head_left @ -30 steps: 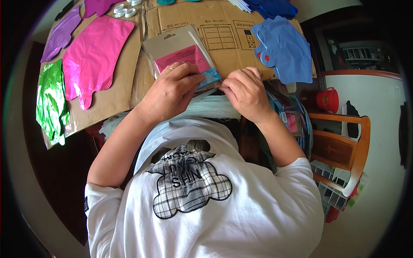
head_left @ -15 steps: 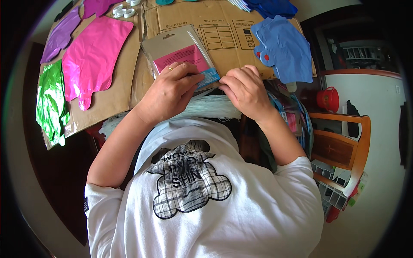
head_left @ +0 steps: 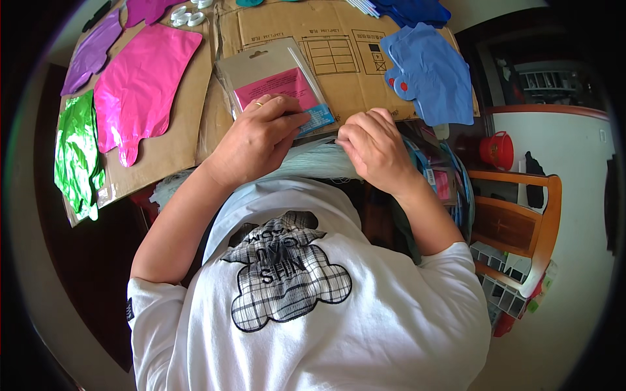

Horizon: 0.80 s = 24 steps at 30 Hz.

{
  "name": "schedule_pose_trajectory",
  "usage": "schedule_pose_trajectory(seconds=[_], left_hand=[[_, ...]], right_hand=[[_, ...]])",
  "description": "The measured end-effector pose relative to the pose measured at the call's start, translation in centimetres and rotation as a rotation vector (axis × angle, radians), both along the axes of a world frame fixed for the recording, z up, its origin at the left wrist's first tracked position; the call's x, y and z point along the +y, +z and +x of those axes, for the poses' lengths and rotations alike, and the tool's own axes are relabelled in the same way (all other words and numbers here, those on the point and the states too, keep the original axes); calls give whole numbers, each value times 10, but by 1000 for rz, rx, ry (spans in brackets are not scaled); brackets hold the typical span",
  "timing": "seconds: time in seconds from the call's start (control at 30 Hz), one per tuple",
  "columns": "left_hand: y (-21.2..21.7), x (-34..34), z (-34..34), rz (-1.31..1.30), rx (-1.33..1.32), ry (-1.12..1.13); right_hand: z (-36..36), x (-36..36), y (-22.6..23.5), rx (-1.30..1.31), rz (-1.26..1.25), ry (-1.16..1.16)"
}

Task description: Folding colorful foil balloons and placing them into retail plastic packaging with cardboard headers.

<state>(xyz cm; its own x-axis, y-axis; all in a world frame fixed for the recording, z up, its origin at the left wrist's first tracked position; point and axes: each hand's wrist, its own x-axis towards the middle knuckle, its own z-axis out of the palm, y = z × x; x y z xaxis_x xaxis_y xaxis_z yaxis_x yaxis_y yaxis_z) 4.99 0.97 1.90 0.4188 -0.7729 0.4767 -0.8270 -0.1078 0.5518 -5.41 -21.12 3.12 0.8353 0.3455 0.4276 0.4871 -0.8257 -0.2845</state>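
Where cardboard (head_left: 339, 58) lies flat, left hand (head_left: 257, 140) pinning clear pink-carded packet (head_left: 274, 75)

Pink foil balloon (head_left: 140, 81), green foil balloon (head_left: 77, 153), blue foil balloon (head_left: 430, 72) on cardboard (head_left: 345, 58); red bucket (head_left: 499, 150).

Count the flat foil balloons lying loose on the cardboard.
5 in plain sight: purple, pink and green at left, light blue at right, dark blue above it. Edges may hide more.

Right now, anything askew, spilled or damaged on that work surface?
Nothing spilled or torn. Only the green foil balloon hangs partly over the left edge of the cardboard sheet. The left hand presses the clear packet; the right hand pinches near its corner.
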Motion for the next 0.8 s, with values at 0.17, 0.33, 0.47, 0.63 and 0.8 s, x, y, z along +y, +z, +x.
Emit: schedule_pose_trajectory(seconds=[0.17,0.33,0.47,0.63,0.8], left_hand=[[-1,1,1,8,10,-12],[0,1,1,0,40,-21],[0,3,1,0,59,-13],[-3,1,1,-16,46,-3],[-3,3,1,-17,36,-6]], right_hand=[[-10,10,3,120,109,56],[-34,35,12,455,472,326],[-42,28,30,1047,805,499],[-45,9,9,668,633,-42],[-47,31,4,145,267,-181]])
